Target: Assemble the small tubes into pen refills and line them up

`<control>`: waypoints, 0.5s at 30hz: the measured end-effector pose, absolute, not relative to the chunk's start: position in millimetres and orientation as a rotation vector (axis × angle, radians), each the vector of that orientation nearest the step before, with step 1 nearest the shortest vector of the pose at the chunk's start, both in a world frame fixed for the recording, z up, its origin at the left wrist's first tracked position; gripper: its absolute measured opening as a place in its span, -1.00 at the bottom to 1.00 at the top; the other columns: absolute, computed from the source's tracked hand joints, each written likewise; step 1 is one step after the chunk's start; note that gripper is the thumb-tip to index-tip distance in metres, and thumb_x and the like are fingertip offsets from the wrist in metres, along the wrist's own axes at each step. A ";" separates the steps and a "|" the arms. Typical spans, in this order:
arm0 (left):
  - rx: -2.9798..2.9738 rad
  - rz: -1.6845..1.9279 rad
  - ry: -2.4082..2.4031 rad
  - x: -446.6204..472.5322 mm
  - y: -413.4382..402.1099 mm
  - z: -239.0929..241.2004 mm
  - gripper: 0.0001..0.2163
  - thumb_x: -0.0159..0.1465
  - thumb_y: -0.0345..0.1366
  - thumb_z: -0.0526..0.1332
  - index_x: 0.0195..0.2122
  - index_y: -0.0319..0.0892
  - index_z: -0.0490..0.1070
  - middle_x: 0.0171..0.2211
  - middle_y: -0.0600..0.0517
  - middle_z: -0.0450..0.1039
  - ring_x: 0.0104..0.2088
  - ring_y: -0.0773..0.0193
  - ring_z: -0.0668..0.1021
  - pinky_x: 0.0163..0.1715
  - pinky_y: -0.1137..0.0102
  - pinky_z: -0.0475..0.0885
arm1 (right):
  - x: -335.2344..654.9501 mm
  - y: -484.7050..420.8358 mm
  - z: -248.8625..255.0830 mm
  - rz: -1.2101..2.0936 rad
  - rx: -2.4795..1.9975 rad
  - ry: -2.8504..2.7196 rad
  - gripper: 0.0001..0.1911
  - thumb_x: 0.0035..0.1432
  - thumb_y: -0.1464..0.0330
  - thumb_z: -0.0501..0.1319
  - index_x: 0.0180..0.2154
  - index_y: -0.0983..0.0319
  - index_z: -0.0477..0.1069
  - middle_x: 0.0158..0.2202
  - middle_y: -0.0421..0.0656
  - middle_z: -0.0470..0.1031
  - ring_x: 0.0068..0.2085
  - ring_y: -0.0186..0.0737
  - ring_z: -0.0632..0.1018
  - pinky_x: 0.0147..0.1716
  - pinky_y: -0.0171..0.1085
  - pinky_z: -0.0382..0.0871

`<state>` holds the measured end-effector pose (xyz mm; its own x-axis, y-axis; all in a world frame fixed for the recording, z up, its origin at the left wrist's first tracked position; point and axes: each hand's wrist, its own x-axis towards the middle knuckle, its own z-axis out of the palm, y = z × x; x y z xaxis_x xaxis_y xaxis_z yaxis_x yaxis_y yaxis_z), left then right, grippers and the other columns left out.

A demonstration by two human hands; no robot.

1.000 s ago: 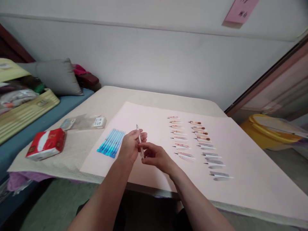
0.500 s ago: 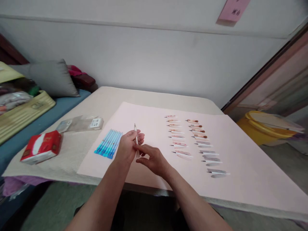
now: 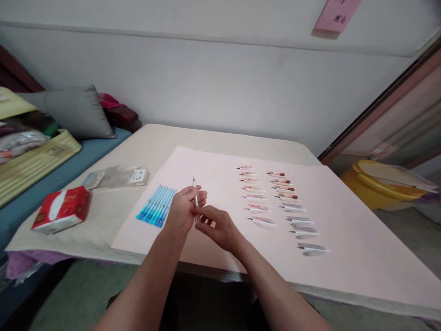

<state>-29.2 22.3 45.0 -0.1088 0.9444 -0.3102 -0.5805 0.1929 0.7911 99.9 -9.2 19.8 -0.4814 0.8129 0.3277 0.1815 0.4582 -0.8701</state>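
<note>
A slim whitish pen (image 3: 196, 199) stands with its tip pointing away from me, between my two hands. My left hand (image 3: 183, 207) grips its upper part with the thumb, its other fingers curled behind. Low on the barrel, the thumb and fingertips of my right hand (image 3: 218, 225) pinch the pen near its end. Left of my hands lies a row of blue pens (image 3: 156, 205), side by side. To the right, two columns of pen parts lie spread out: pinkish patterned pieces with white refills (image 3: 257, 208), and brown-ended and greyish pieces with refills (image 3: 301, 219).
A pink sheet (image 3: 210, 168) covers much of the cloth-topped table (image 3: 220, 138). Clear plastic packaging (image 3: 117, 177) and a red tissue pack (image 3: 62, 209) lie at the left. A yellow bucket (image 3: 372, 188) stands beyond the right edge, and a wall rises behind.
My right thumb has closed in on the pen's lower end. The left hand stays where it was, and the view has shifted slightly.
</note>
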 end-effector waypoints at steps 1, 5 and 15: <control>0.478 1.375 1.003 -29.0 22.2 44.4 -0.89 0.17 -0.44 0.17 -0.30 -0.38 0.40 -0.46 -0.13 0.47 -0.49 0.33 0.51 -0.44 0.42 0.45 | 99.1 -8.8 19.7 1.066 -0.850 -1.880 -0.70 0.12 0.41 0.15 -0.08 0.16 0.42 -0.32 -0.20 0.44 -0.34 -0.33 0.43 -0.35 -0.31 0.35; 0.519 1.350 1.001 -26.1 20.2 43.3 -0.87 0.14 -0.41 0.21 -0.31 -0.37 0.41 -0.44 -0.14 0.48 -0.44 0.30 0.53 -0.40 0.42 0.45 | 92.7 -5.8 16.2 1.300 -0.904 -1.574 -0.93 0.06 0.45 0.14 -0.34 0.21 0.35 -0.50 -0.29 0.37 -0.50 -0.39 0.40 -0.50 -0.36 0.30; 0.665 1.384 1.219 -25.8 23.7 30.5 -0.79 0.08 -0.32 0.24 -0.27 -0.29 0.39 -0.29 -0.12 0.44 -0.21 0.14 0.52 -0.22 0.26 0.42 | 73.4 -2.4 12.7 1.573 -0.988 -1.231 -0.82 -0.12 0.49 0.12 -0.38 0.19 0.21 -0.66 -0.38 0.31 -0.64 -0.41 0.32 -0.65 -0.41 0.15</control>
<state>-25.8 23.7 30.5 -0.2212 0.9441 -0.2445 -0.3619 0.1533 0.9195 73.4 -2.4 12.7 -0.2949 0.9532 -0.0672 -0.1638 -0.1197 -0.9792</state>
